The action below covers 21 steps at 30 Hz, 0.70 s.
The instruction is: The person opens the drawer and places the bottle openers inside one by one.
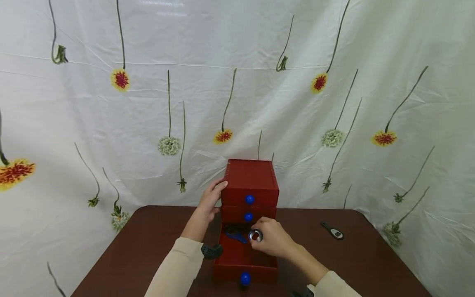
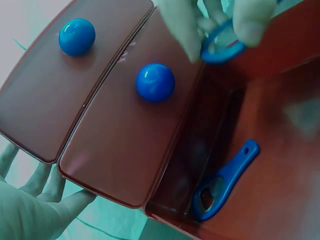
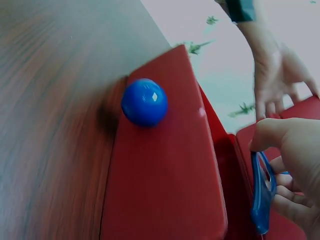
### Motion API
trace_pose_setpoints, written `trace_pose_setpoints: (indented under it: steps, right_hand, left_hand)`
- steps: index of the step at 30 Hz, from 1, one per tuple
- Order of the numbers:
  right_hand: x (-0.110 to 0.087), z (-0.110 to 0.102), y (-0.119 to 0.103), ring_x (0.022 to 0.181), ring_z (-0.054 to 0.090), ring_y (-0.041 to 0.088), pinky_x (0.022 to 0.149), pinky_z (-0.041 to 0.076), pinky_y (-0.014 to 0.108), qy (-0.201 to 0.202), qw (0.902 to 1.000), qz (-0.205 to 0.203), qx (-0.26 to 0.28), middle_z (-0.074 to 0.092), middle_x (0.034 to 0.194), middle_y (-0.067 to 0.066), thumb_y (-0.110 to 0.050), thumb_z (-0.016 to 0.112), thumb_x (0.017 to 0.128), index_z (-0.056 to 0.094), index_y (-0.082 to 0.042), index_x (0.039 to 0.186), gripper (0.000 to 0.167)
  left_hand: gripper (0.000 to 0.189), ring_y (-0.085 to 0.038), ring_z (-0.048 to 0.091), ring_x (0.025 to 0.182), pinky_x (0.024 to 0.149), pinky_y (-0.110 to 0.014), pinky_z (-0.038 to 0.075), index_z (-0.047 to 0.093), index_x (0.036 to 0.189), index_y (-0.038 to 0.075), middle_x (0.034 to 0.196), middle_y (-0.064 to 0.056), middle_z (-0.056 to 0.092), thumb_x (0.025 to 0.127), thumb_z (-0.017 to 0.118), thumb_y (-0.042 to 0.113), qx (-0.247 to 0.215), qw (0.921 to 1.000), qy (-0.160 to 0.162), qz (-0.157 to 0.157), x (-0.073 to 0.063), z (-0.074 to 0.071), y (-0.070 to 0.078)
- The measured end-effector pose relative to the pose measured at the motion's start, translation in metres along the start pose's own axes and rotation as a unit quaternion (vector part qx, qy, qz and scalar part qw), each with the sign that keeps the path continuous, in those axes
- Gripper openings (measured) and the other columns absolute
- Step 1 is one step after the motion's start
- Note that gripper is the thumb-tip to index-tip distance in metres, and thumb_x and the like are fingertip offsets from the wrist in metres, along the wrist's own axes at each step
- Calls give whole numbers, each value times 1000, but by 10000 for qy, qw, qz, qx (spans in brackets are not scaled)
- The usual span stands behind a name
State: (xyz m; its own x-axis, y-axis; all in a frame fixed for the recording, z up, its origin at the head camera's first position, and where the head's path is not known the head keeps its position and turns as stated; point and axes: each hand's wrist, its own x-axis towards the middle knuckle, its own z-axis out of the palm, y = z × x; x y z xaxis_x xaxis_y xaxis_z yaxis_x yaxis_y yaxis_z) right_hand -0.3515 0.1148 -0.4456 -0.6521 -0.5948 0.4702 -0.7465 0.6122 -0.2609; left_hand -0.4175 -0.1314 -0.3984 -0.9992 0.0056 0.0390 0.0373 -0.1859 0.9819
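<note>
A red chest of drawers (image 1: 250,175) with blue ball knobs stands on the table, its lowest drawer (image 1: 227,270) pulled out. My left hand (image 1: 211,199) rests against the chest's left side, fingers extended, as the left wrist view also shows. Over the open drawer, my right hand (image 1: 272,237) pinches a blue-rimmed ring-shaped thing (image 1: 250,236) between thumb and fingers. Its hole faces the head camera; its exact kind is unclear. Below it in the drawer lies a blue bottle opener (image 2: 230,175), left of the right hand in the head view.
A black bottle opener (image 1: 332,231) with a pale metal plate lies on the dark brown table (image 1: 315,255), right of the chest. Behind the table hangs a white cloth (image 1: 200,115) with printed flowers. The pulled-out drawer's blue knob (image 1: 245,279) sticks out toward me.
</note>
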Motion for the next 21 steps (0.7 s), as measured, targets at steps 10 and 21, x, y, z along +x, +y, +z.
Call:
trace_pose_setpoints:
  steps: [10,21]
  right_hand:
    - [27,27,-19,88,63,8,74,54,22,-551,9983,35,162,69,100,1,-25,82,85,80,-4,106,30]
    - [45,51,-31,92,69,14,79,56,26,-197,9997,62,-143,72,107,8,-29,80,94,76,-3,117,34]
  left_hand:
    - [60,-38,45,138,101,-66,40,48,155,20,149,-16,50,101,66,42,1,10000,-52,-30,-1,2,1]
    - [58,-37,44,139,101,-64,41,51,153,23,148,-13,52,100,67,42,81,10000,48,-18,-2,3,2]
